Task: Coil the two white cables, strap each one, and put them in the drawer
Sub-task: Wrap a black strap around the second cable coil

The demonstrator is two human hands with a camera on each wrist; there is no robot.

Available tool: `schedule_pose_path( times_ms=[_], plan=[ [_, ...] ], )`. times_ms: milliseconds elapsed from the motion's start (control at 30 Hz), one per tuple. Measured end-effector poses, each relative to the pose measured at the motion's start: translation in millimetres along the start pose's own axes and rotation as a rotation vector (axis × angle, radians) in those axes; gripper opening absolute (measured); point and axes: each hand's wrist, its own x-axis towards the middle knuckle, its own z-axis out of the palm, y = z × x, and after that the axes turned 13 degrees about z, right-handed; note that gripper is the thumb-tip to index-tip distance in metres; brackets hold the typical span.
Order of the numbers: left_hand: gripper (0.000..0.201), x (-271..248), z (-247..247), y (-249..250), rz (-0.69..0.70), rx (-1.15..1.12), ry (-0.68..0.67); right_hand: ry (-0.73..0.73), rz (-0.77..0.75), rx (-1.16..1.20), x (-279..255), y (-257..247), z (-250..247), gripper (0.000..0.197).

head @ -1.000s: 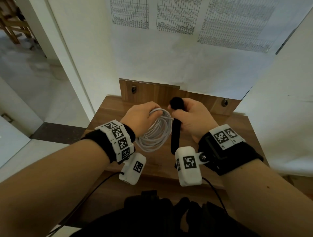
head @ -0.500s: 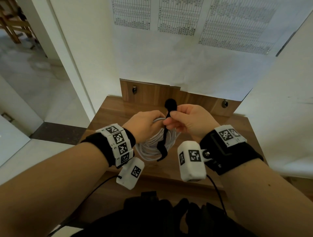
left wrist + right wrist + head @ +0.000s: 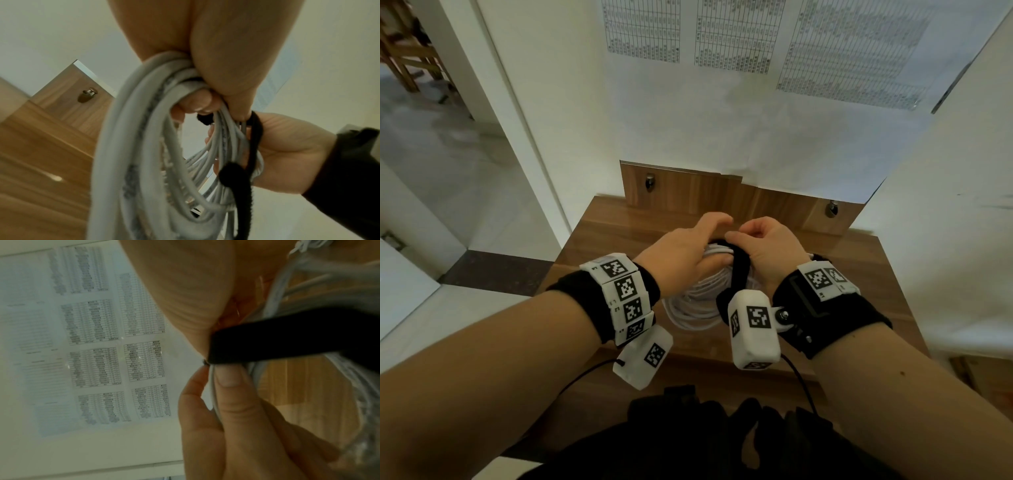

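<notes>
Grip, left hand (image 3: pixel 681 255): clenched round the top of the coiled white cable (image 3: pixel 697 301), which is held above the bench (image 3: pixel 599 240) with its loops hanging free. Grip, right hand (image 3: pixel 767 250): the black strap (image 3: pixel 739 277) is pinched against the bundle at the same spot, as shown in the right wrist view. The strap is draped over the bundle; its loose end hangs down beside the loops. No fastening is visible yet. Risk, judged: if the left grasp is slackened while the strap is drawn round, the loops are likely to spring apart. A loosely closed strap could slip off. The drawer and second cable are not seen.
</notes>
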Motion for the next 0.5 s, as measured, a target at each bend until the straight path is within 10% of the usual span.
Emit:
schedule_pose_path(
  times_ms=[500],
  plan=[
    [0.025,10,-13,-12,-0.122,-0.221,0.203,-0.334,-0.125,0.152,-4,-4,-9,0.029]
  ],
)
